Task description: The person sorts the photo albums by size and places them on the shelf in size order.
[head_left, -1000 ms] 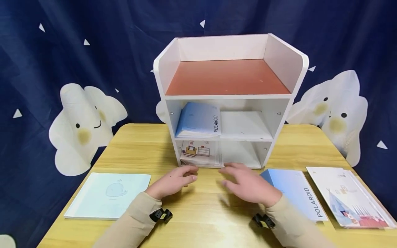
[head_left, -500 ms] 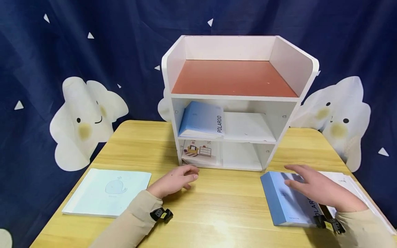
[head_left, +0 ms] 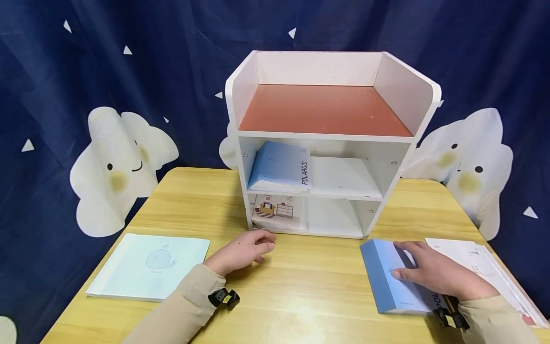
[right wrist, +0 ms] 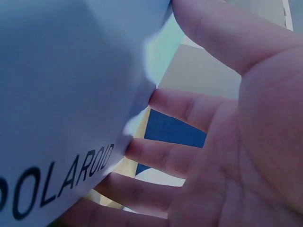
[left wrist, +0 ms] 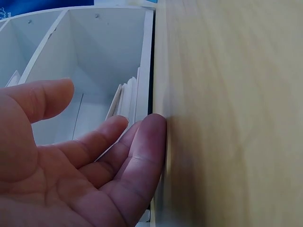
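Observation:
My right hand (head_left: 438, 271) is over a thick blue book marked POLAROID (head_left: 388, 282) on the right side of the table. Seen from the right wrist, spread fingertips and thumb touch the smooth cover, and the palm stays off it. Part of the lettering is hidden under that hand. My left hand (head_left: 241, 250) rests on the wood in front of the white shelf unit (head_left: 343, 136), its fingers loosely bent and holding nothing. The left wrist view has these fingers (left wrist: 144, 161) right by the shelf's bottom edge.
A pale whale-print book (head_left: 124, 267) lies at the left. White picture books (head_left: 494, 267) lie beyond the right hand. Inside the shelf are another blue POLAROID book (head_left: 281, 165) and, below it, a book with furniture drawings (head_left: 277, 210). A dark blue curtain (head_left: 185, 62) hangs behind.
My right hand has swung from the table's middle to the right and come down onto the blue book. My left hand has stayed in place. The head view has shifted slightly.

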### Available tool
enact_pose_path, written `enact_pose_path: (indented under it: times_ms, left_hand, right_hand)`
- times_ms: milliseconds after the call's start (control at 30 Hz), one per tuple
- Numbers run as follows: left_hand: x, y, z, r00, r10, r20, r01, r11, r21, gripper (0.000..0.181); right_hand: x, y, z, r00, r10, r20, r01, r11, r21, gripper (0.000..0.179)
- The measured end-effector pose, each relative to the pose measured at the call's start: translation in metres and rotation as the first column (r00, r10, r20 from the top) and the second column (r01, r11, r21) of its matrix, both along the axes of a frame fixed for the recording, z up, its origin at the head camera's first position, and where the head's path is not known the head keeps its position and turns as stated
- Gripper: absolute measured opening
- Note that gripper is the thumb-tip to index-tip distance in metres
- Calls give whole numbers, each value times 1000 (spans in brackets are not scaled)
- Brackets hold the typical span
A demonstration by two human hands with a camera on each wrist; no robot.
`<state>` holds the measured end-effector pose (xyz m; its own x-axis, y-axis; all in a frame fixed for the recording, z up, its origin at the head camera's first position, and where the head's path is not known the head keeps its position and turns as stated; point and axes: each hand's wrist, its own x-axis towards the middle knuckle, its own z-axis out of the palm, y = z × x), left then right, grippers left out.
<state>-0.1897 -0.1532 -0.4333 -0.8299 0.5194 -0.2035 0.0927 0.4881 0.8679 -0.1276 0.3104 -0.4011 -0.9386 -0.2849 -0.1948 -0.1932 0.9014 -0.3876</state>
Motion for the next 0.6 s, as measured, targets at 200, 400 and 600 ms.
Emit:
enact_pose_path:
  times_ms: [200,400,600]
  left_hand:
    - [2,1,2,1000,0,-15,0,1000,-7,40]
    - [5,3,3,1000,-12,-24,11,1000,-26,41]
    - [5,4,4,998,-33,-47,31,999,-41,42]
  right_hand:
    - [1,-8,-1,1000,1,-11,-1,1000,13,93]
    - [6,-43,-1,997,44,-70,-40,997,60,93]
    - [4,-93,2,986,107,-126,-95,990,101,89]
